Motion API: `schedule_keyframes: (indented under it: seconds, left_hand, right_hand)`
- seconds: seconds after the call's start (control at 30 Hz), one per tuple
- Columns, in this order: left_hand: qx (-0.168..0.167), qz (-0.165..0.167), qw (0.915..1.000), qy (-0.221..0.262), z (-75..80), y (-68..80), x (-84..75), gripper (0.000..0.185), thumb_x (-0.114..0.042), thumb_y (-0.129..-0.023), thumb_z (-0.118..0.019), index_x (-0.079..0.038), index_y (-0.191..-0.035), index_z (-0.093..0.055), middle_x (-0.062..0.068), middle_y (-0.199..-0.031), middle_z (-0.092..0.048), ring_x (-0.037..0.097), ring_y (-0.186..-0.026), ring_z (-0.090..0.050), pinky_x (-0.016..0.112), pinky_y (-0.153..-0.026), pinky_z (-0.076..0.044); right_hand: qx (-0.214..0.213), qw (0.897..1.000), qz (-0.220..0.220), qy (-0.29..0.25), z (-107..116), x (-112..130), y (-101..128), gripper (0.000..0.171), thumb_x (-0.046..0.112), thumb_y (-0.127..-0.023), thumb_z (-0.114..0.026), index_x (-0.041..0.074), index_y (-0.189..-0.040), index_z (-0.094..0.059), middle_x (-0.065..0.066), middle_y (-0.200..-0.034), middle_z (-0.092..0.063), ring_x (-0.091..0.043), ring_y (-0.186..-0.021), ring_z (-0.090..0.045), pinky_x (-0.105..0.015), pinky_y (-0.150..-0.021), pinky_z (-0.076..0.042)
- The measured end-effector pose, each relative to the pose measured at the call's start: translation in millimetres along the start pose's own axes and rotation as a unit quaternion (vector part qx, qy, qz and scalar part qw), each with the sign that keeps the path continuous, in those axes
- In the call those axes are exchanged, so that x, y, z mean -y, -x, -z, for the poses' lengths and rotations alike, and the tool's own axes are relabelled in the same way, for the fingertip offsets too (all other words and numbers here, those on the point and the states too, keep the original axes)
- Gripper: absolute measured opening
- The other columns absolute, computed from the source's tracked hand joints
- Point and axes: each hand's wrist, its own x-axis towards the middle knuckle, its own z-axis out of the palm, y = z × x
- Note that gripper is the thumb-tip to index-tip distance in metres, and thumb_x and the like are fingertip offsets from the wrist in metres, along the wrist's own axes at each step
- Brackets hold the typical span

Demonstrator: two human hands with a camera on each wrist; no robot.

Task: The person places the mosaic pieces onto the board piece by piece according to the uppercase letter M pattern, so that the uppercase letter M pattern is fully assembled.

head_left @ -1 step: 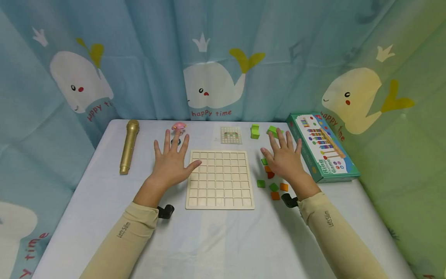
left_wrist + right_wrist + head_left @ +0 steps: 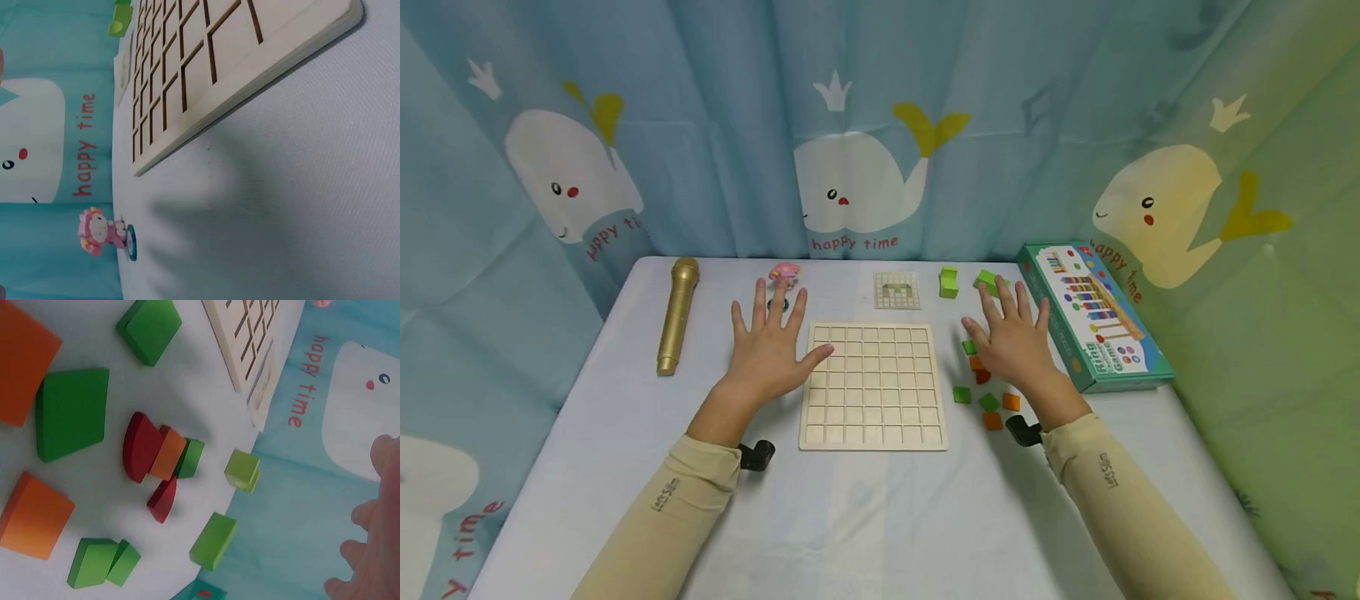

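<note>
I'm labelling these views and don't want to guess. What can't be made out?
Pattern card, head view: too small to read square by square.
Game box, head view: side print too small to read.
Top-left orange piece, right wrist view: cut off by the left edge.
Green block, head view: partly hidden behind fingers of the right hand.

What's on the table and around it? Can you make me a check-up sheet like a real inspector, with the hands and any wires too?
Surface: white tabletop, looks flat.
Job's things: wooden grid board, no pieces in its squares; loose green, orange and red blocks right of it; pattern card behind it.
Clutter: gold microphone, pink toy figure, two light-green blocks, Ring Game box.
Grips: left grip and right grip are bare hands, spread, holding nothing.
Cables: nothing seen.
Surroundings: whale-print curtain.
</note>
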Motion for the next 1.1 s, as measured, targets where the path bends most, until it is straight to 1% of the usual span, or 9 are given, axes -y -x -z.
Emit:
schedule_keyframes:
  seconds: [0.1,0.2,0.27,0.33,0.5,0.6,0.67,0.87,1.1]
  left_hand:
    - [0.012,-0.006,0.9999,0.005,-3.5,1.1,0.5,0.098,-0.074,-0.093,-0.044,-0.014,-0.163,-0.011,0.012,-0.168,0.009,0.037,-0.15,0.021,0.07,-0.114,0.005]
    - [0.037,-0.02,0.9989,0.018,-7.1,4.8,3.6,0.099,-0.071,-0.093,-0.048,-0.01,-0.163,-0.012,0.016,-0.168,0.003,0.04,-0.151,0.013,0.066,-0.117,-0.001]
    - [0.06,-0.033,0.997,0.036,-13.9,9.2,6.9,0.1,-0.068,-0.093,-0.052,-0.006,-0.162,-0.013,0.02,-0.167,-0.001,0.042,-0.152,0.008,0.062,-0.119,-0.007]
    - [0.083,-0.044,0.9939,0.057,-22.0,14.9,10.0,0.102,-0.064,-0.093,-0.057,-0.001,-0.16,-0.015,0.023,-0.166,-0.007,0.044,-0.152,0.001,0.059,-0.12,-0.012]
    - [0.149,-0.06,0.9801,0.116,-42.6,30.7,13.9,0.106,-0.061,-0.09,-0.064,0.004,-0.158,-0.017,0.024,-0.165,-0.011,0.041,-0.152,-0.005,0.053,-0.12,-0.02]
    - [0.19,-0.066,0.9705,0.133,-51.2,38.0,13.8,0.11,-0.063,-0.088,-0.066,0.005,-0.158,-0.015,0.021,-0.166,-0.011,0.038,-0.153,-0.004,0.051,-0.12,-0.021]
    - [0.205,-0.069,0.9664,0.139,-53.3,42.0,13.3,0.112,-0.063,-0.087,-0.068,0.005,-0.158,-0.015,0.02,-0.166,-0.01,0.036,-0.153,-0.004,0.05,-0.12,-0.021]
    - [0.207,-0.083,0.9667,0.126,-52.0,46.7,13.0,0.12,-0.06,-0.081,-0.076,0.008,-0.157,-0.014,0.021,-0.166,-0.009,0.037,-0.153,-0.007,0.048,-0.121,-0.02]
    - [0.207,-0.084,0.9665,0.126,-50.5,46.4,12.5,0.123,-0.058,-0.078,-0.08,0.008,-0.157,-0.012,0.021,-0.166,-0.007,0.038,-0.153,-0.006,0.048,-0.121,-0.018]
  right_hand:
    - [0.0,1.0,-0.001,-0.003,-2.1,-4.5,0.0,0.068,0.047,-0.108,-0.036,0.006,-0.161,-0.021,-0.022,-0.165,-0.013,-0.047,-0.15,-0.005,-0.07,-0.114,0.001]
    - [0.002,1.0,0.003,-0.006,-0.2,-10.5,-2.8,0.061,0.034,-0.107,-0.048,-0.001,-0.154,-0.034,-0.029,-0.154,-0.028,-0.053,-0.138,-0.025,-0.068,-0.112,-0.02]
    - [0.015,1.0,0.007,-0.007,-1.5,-15.0,-4.4,0.054,0.024,-0.104,-0.057,-0.007,-0.147,-0.045,-0.033,-0.144,-0.038,-0.054,-0.129,-0.036,-0.065,-0.106,-0.033]
    - [0.041,0.999,0.005,-0.013,-5.1,-19.7,-6.1,0.049,0.018,-0.1,-0.061,-0.01,-0.14,-0.051,-0.034,-0.137,-0.045,-0.054,-0.121,-0.042,-0.063,-0.101,-0.04]
    - [0.109,0.994,-0.002,-0.03,-20.4,-33.0,-7.6,0.035,0.013,-0.096,-0.067,-0.006,-0.126,-0.066,-0.031,-0.127,-0.055,-0.051,-0.113,-0.049,-0.059,-0.098,-0.044]
    - [0.126,0.991,-0.002,-0.037,-30.9,-42.2,-6.4,0.026,0.012,-0.095,-0.069,-0.001,-0.118,-0.072,-0.026,-0.122,-0.06,-0.046,-0.109,-0.052,-0.058,-0.097,-0.045]
    - [0.127,0.991,0.003,-0.036,-35.4,-46.7,-6.1,0.023,0.012,-0.095,-0.069,0.001,-0.114,-0.074,-0.024,-0.119,-0.062,-0.045,-0.108,-0.053,-0.057,-0.096,-0.045]
    - [0.12,0.991,-0.004,-0.063,-40.8,-51.0,-9.0,0.017,0.008,-0.093,-0.07,0.001,-0.108,-0.074,-0.02,-0.11,-0.065,-0.039,-0.101,-0.058,-0.055,-0.094,-0.048]
    - [0.122,0.986,-0.026,-0.109,-37.8,-48.7,-10.9,0.01,0.005,-0.093,-0.069,0.0,-0.102,-0.07,-0.015,-0.096,-0.065,-0.033,-0.089,-0.056,-0.048,-0.084,-0.051]
